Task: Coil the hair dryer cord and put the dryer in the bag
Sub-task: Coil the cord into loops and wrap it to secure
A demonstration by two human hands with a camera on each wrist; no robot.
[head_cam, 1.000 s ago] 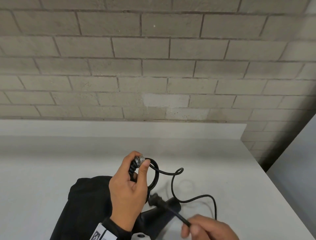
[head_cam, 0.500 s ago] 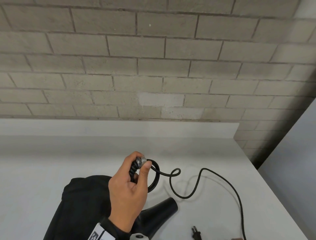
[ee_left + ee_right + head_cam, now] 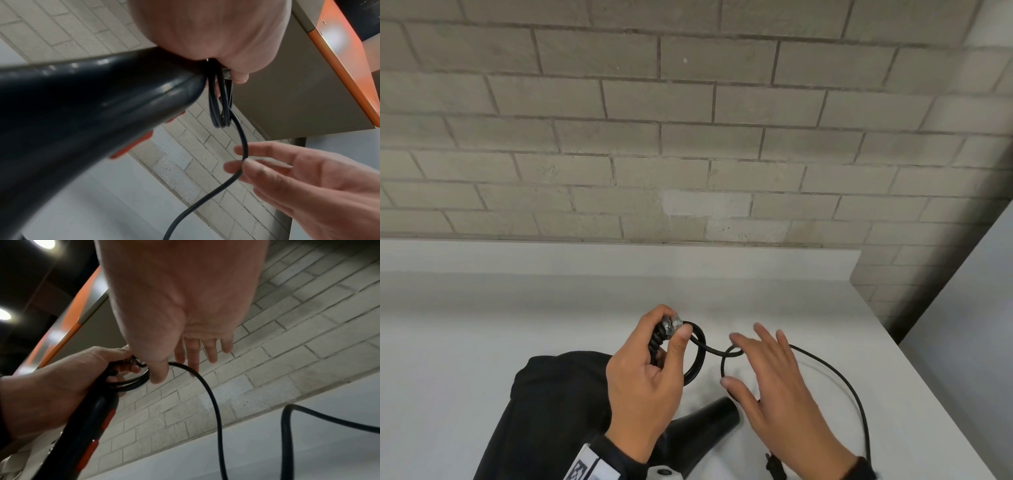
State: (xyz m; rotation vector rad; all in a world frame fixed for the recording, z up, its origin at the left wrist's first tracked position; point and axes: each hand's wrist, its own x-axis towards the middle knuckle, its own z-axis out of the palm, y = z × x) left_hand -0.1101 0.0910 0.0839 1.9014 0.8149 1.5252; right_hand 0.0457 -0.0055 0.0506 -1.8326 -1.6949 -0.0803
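Spreading white under a grey brick wall (image 3: 688, 137), the counter (image 3: 517, 325) bears the bag (image 3: 544, 411). Left hand (image 3: 643, 387) grips dryer (image 3: 702, 428) and coiled cord (image 3: 697, 356); right hand (image 3: 777, 394) reaches open-fingered, touching cord. Only wrist views show an orange-edged cabinet (image 3: 339, 56).

No readable text, brand, number or sign in any view. Only marking: black-and-white square-pattern tag (image 3: 585, 471) on white band at left wrist, head view, partly cut by frame edge, pattern too small to decode. Dryer body shows no legible label.
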